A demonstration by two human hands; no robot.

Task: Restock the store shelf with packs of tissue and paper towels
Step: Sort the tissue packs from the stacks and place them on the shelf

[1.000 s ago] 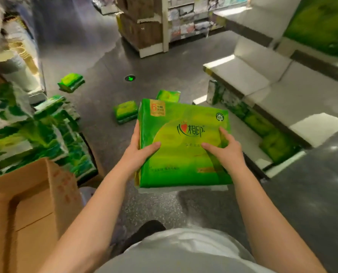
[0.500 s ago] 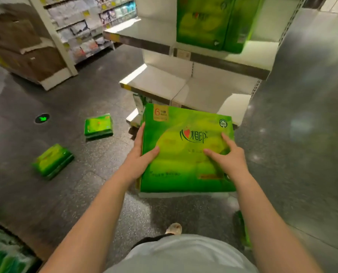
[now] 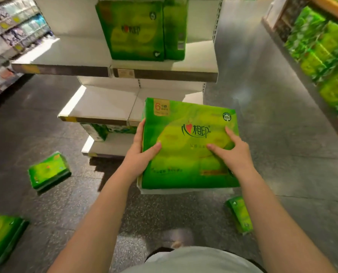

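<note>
Both hands — left hand [image 3: 139,154], right hand [image 3: 233,154] — grip green tissue pack [image 3: 186,152].

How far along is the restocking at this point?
Early on. Done: two green packs stand on the upper shelf. In hand: the left hand and right hand carry a large green tissue pack in front of the shelving. Left: the middle shelf is mostly bare, and three small packs lie on the floor.
</note>
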